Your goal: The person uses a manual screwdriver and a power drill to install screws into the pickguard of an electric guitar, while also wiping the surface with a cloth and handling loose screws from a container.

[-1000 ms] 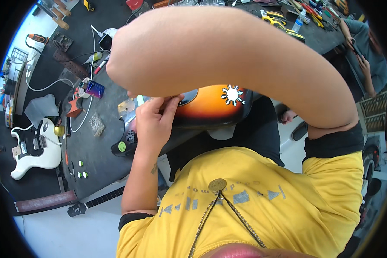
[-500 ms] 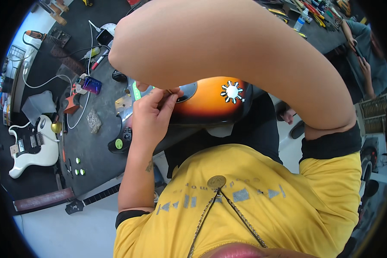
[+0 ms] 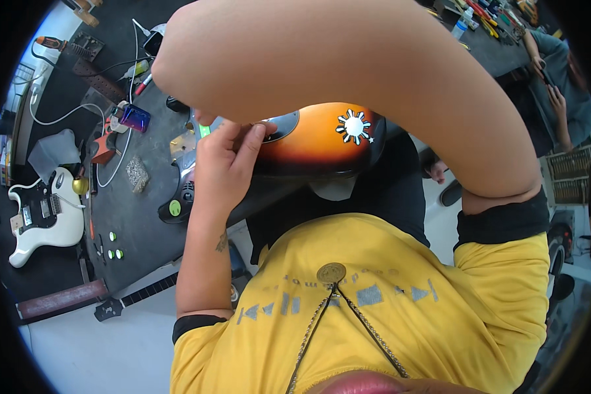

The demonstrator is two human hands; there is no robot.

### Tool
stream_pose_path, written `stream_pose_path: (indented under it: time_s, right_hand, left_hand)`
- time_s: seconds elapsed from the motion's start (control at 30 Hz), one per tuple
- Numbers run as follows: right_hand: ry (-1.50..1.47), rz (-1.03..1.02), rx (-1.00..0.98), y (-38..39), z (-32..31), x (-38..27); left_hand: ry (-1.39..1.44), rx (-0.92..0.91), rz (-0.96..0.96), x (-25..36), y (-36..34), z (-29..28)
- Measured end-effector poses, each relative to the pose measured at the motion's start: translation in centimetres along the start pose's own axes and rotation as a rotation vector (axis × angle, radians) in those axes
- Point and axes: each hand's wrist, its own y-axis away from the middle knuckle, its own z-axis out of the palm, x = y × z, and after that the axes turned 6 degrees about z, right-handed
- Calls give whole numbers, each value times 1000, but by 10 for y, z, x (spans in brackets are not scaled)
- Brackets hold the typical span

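An electric guitar body (image 3: pixel 308 154) in orange-to-black sunburst lies in front of me, bearing a white sun decal (image 3: pixel 354 127). My left hand (image 3: pixel 226 157) is over its left part, thumb and fingers pinched together beside a dark rounded panel (image 3: pixel 282 127). Whatever is in that pinch is too small or hidden to name. A black lobe with a round green piece (image 3: pixel 175 208) shows left of my left wrist. My raised right arm crosses the upper view and covers much of the guitar. Of my right hand (image 3: pixel 205 118) only a sliver shows beside the left fingers.
On the dark bench stand a purple-blue bottle (image 3: pixel 136 118), a bag of small metal bits (image 3: pixel 137 174), small green-white pieces (image 3: pixel 113 253) and cables. A white guitar body (image 3: pixel 46 217) lies at left, a guitar neck (image 3: pixel 138 297) below. Another person (image 3: pixel 558 85) is at far right.
The bench and guitar have shifted slightly up and left in the picture. My left hand keeps its pinch at the dark panel; my right arm stays raised across the guitar.
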Motion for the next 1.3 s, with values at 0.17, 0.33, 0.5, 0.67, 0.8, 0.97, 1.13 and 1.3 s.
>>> stream_pose_path:
  time_s: [0.17,0.33,0.5,0.67,0.8,0.97,1.13,1.3]
  right_hand:
    - [21,81,-40,-10,-5,-11]
    - [-145,221,12,0,-5,-9]
    - [-143,-69,229,17,17,17]
    - [-28,-26,-22,-7,10,10]
    - [12,8,-81,-13,4,10]
    - [29,119,-51,-15,3,-13]
    - [1,137,186,-5,14,-16]
    - [-288,197,670,49,39,17]
  left_hand:
    - [49,-22,46,-6,-4,-5]
    - [35,-25,21,-2,-8,-9]
    - [4,-41,45,2,-13,-8]
    - [-55,-72,-57,8,-10,-9]
    - [-84,-91,-45,8,-13,-10]
    - [-91,-67,-18,8,-11,-8]
    - [-55,-99,-52,9,-3,-16]
    - [126,260,91,6,28,-75]
